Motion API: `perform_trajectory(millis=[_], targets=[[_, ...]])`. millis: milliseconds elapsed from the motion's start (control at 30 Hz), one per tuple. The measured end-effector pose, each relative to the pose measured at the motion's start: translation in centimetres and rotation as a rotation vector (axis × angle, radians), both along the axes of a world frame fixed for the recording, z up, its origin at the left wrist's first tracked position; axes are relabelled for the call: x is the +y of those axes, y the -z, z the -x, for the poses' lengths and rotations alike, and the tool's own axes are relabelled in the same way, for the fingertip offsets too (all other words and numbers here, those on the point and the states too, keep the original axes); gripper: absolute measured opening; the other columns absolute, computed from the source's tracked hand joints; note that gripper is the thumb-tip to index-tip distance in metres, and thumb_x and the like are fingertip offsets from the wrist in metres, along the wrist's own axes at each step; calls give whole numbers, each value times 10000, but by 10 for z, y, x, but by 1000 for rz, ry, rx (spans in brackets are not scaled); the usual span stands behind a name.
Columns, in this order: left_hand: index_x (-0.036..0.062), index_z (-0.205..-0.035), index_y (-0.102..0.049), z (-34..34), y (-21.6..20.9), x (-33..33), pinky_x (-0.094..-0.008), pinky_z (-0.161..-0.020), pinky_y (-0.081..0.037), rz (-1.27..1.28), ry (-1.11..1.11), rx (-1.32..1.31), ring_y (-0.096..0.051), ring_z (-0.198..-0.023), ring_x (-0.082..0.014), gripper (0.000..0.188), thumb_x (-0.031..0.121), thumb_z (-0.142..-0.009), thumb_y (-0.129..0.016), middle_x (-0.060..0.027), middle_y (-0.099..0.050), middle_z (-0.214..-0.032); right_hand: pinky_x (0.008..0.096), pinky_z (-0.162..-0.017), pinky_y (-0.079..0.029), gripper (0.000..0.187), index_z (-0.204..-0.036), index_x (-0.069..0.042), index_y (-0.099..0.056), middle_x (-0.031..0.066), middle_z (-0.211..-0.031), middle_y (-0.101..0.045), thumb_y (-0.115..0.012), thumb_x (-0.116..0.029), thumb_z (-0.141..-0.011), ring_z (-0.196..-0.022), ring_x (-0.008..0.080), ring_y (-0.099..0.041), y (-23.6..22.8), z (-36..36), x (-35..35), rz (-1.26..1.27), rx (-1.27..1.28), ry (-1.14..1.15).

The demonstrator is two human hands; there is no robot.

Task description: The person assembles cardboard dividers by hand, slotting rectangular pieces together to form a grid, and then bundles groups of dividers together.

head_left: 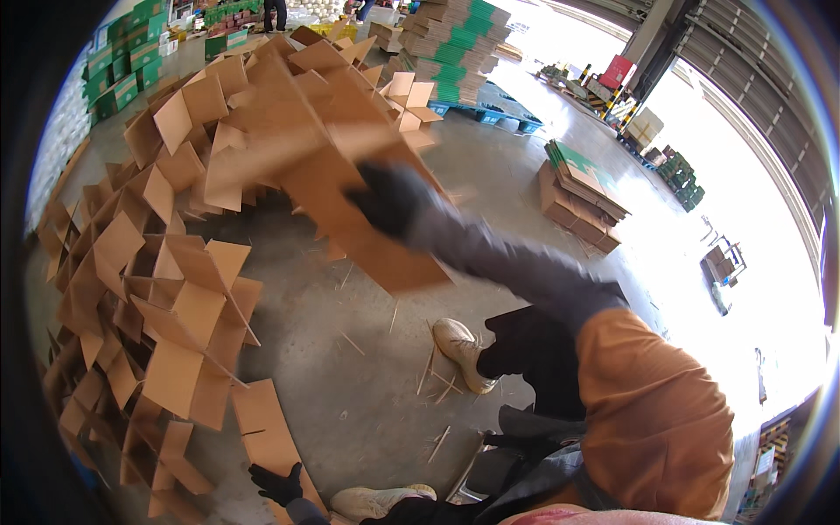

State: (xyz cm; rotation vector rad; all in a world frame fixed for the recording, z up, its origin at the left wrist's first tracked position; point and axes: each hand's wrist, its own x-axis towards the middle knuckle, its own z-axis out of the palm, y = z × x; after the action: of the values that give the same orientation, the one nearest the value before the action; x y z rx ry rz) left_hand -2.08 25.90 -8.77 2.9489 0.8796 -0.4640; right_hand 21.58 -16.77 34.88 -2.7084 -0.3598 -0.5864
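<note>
My right hand [389, 199], in a black glove, reaches far forward against a large cardboard divider [376, 254]. Both are smeared by motion, and the fingers cannot be made out clearly. Low in the picture, my left hand [278, 483], gloved in black too, rests at the near end of a flat cardboard strip [262, 429] with a slot cut in it. Its fingers and thumb are spread apart. Beside the strip, interlocked cardboard dividers [188, 367] are heaped along the left side and curve round to the far middle.
Narrow cardboard scraps [440, 442] litter the concrete floor near my shoes [464, 350]. Flattened cartons [577, 197] are stacked to the right. Further back are a tall carton stack [451, 48], a blue pallet [503, 109] and green boxes [127, 61]. Two people stand far off.
</note>
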Motion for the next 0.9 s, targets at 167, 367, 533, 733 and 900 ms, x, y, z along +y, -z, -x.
perform_trajectory(millis=[167,367,533,733,900], targets=[[118,-1450,-53,-33,-29,-79,-596,-973,-296,107,125,157,-150,-1369,-322,1324,728,-468,-697,-102,-71,-1507,333,-928,-399,455,-1131,-61,-502,159,-1182,-521,-557,-396,-828,-1083,272,-514,-75,-217,91,239,-717,294],[218,-1440,-179,-27,-24,-88,-689,-916,-261,177,231,9,-134,-1346,-423,1270,739,-403,-697,-139,-102,-1499,357,-948,-388,707,-1274,-68,-373,179,-1304,-403,-578,-521,-772,-1148,277,-469,262,15,103,-11,1190,-344],[183,-1330,-353,-20,-36,-108,-705,-962,-147,324,435,-139,-141,-1341,-432,1065,561,-444,-807,-172,-196,-1464,377,-965,-379,927,-1394,-75,-265,196,-1406,-304,-595,-626,-725,-1202,281,-432,318,103,143,-351,1881,-147],[90,-1116,-456,-34,-7,-123,-610,-896,-279,463,577,-309,-293,-1273,-365,844,434,-456,-855,-164,-397,-1298,376,-549,-520,729,-1090,14,-539,145,-788,-624,-502,-650,-792,-654,261,-642,381,87,123,-310,1742,-70],[75,-1031,-475,-39,-6,-128,-528,-812,-354,457,497,-368,-468,-1077,-306,713,413,-517,-836,-115,-481,-1116,389,-567,-507,718,-833,-49,-579,96,-727,-594,-555,-746,-663,-615,246,-605,453,230,86,-988,1876,622]])
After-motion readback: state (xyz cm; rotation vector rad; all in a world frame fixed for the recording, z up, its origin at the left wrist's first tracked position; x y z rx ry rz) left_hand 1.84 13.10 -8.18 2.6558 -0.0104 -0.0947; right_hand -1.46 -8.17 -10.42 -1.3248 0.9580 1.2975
